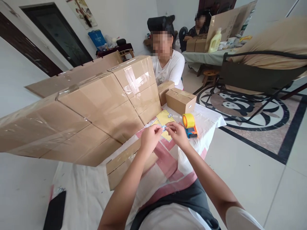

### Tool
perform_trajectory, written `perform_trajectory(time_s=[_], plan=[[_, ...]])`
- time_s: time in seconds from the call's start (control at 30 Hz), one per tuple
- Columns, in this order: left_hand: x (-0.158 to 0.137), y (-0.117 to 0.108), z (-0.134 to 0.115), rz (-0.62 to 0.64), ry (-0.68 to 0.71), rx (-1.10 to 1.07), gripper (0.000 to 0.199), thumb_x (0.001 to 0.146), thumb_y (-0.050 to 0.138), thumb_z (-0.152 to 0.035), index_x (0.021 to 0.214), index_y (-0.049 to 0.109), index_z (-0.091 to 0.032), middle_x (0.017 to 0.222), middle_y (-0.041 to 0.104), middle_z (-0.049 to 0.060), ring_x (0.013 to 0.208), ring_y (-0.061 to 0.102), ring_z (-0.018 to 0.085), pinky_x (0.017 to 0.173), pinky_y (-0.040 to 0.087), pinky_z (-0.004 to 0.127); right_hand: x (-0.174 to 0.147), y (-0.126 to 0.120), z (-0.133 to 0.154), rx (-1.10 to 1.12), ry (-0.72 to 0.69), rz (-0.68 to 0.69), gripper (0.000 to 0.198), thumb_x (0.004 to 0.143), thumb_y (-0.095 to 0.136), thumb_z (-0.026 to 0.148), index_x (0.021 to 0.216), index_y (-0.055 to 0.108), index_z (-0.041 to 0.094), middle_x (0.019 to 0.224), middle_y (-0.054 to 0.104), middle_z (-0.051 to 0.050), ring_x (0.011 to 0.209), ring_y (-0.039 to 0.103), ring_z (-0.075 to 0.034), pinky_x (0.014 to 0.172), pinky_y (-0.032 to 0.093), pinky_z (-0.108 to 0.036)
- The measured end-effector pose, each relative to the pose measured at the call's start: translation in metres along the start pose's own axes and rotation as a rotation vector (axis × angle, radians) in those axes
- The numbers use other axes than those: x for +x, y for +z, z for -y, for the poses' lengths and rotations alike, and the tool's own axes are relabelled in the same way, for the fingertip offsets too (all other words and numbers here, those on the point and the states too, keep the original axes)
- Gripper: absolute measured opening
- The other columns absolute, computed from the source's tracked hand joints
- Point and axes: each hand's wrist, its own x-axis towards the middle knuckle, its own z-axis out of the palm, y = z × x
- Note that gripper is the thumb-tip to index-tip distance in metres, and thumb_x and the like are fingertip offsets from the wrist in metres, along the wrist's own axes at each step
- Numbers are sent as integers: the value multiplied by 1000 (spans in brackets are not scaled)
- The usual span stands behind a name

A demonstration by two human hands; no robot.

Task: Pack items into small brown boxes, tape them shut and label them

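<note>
My left hand (151, 135) and my right hand (177, 133) meet over the table, fingertips pinched on a small, shiny, bluish-white piece (164, 128) stretched between them. Its exact kind is too small to make out. Beneath the fingers lies a yellow printed sheet (165, 117) with a wavy edge. Just right of my right hand stands a tape dispenser (192, 131), orange and blue, carrying a yellow tape roll (188, 120). Under my left forearm a long cardboard box (124, 161) rests on the red-and-white tablecloth (168, 156).
A wall of taped cardboard boxes (103, 108) rises on the left. Two smaller boxes, one a closed carton (180, 99), sit at the table's far end. Across from me sits a person in a white shirt (169, 68). A dark-framed chair (261, 76) stands at the right.
</note>
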Motion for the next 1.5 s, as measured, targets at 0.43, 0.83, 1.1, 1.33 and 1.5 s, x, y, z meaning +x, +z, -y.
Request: perform_trajectory(time_s=[0.43,0.83,1.1,1.33,1.5], plan=[[-14,2,-11,11,44,248,23,95,49,-29,82,67,-24,71,72,2,72,64,20,63,33,30,-19,5,-7,133,18,-36,24,88,67,44,92,60,22,80,72,-4,73,68,-19,62,47,-28],[-17,-45,3,-98,-143,323,27,95,42,-35,91,66,-23,89,78,5,80,69,21,68,43,30,-23,-57,0,33,2,-407,16,89,62,37,94,60,21,82,68,-3,77,66,-18,70,50,-30],[96,6,-2,528,-54,411,27,89,64,-44,85,67,-18,80,71,-1,71,64,14,70,51,31,-48,-54,15,69,-2,-353,26,89,66,46,94,59,21,83,70,-4,79,68,-19,65,47,-28],[133,88,6,930,-69,694,26,91,66,-42,89,67,-16,92,71,2,84,66,15,81,57,36,-88,-54,-16,90,100,-326,29,91,64,49,97,58,22,83,68,-3,75,66,-19,67,49,-30],[125,110,11,841,-34,786,28,88,68,-42,99,67,-16,108,70,6,103,65,21,94,55,45,-101,-51,-26,43,167,-303,30,91,64,49,98,57,21,80,69,-4,72,64,-19,62,45,-29]])
